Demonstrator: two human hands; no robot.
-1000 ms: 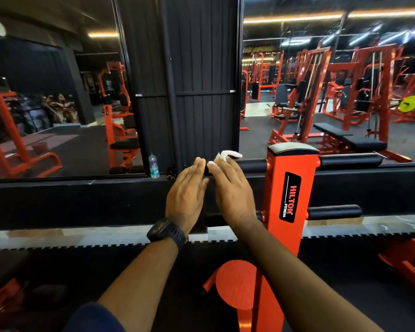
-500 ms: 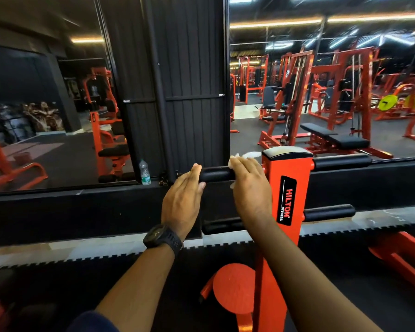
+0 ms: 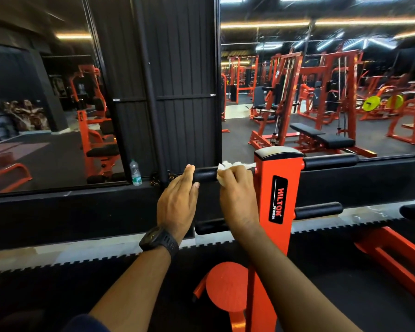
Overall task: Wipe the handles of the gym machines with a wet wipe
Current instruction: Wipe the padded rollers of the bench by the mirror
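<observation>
Right hand (image 3: 237, 197) has slid rightward, fingers gripping crumpled white wet wipe (image 3: 227, 167) around black foam handle (image 3: 205, 174). Left hand (image 3: 177, 202) rests there, fingers straight.

Right hand (image 3: 237, 197) grips white wet wipe (image 3: 225, 167) round black foam handle (image 3: 205, 175), just beside orange upright (image 3: 277, 188). Left hand (image 3: 177, 202) flat, straight fingers at handle's free end.

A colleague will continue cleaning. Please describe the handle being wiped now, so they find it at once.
Find the upright orange metal post labelled HILTON. Of the four sticking out, take the upper left black padded handle. Only it has a crumpled white wet wipe on it.
</observation>
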